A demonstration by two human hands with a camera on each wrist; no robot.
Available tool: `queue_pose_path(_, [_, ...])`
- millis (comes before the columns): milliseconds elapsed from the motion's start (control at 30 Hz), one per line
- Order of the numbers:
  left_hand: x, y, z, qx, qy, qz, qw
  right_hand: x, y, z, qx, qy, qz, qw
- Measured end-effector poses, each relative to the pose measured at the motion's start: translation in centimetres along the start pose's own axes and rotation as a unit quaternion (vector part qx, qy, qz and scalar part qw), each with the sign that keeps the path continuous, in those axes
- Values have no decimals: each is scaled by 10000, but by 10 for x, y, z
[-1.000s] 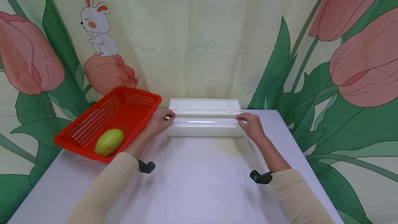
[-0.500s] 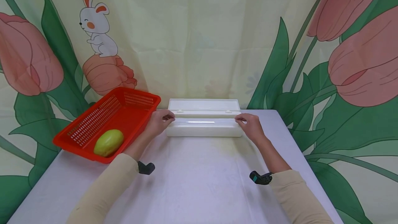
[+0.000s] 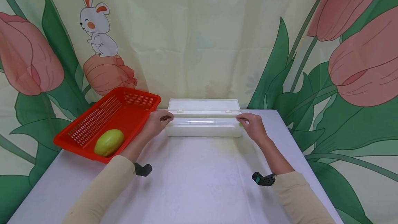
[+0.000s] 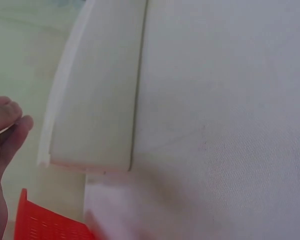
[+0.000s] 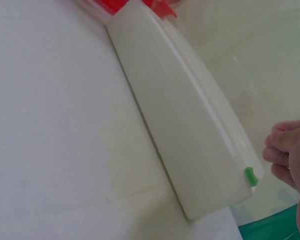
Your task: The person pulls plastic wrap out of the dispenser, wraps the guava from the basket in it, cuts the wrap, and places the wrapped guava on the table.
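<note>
A white cling film dispenser (image 3: pixel 204 131) stands at the back of the table with its lid (image 3: pixel 204 104) raised. My left hand (image 3: pixel 158 122) is at its left end, thumb and fingertips pinched together on the edge of the clear cling film. At the right end my right hand (image 3: pixel 252 124) pinches the film's other corner in the same way. The film itself is nearly invisible; faint glints show beside the dispenser in the right wrist view. A small green slider (image 5: pixel 251 177) sits at the dispenser's right end, near the right fingertips.
To the left, a red plastic basket (image 3: pixel 130 108) lies at an angle, close beside the left forearm. It holds a yellow-green oval fruit (image 3: pixel 109 142). White cloth covers the table (image 3: pixel 199 179), and a printed curtain (image 3: pixel 199 44) hangs right behind it.
Both hands have shifted slightly apart, the left one leftward and the right one rightward. The green slider now shows by the right fingers. The dispenser and basket stay put.
</note>
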State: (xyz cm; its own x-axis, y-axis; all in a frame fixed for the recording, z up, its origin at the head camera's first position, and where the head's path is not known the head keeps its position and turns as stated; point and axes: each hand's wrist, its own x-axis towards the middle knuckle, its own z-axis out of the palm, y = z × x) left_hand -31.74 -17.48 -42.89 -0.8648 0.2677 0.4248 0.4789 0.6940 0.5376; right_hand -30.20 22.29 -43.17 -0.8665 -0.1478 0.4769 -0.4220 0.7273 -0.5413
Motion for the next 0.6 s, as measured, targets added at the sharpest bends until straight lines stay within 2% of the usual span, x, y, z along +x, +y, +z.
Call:
queue_pose_path(167, [-1, 2, -3, -201, -19, 64, 9998, 0, -1, -2, 8, 18, -25, 10000])
queue_pose_path(367, [-3, 1, -5, -183, -1, 88, 9998, -1, -1, -6, -26, 30, -115, 9999])
queue_pose_path(600, [-5, 0, -6, -161, 65, 112, 9998, -3, -5, -9, -21, -7, -42, 10000])
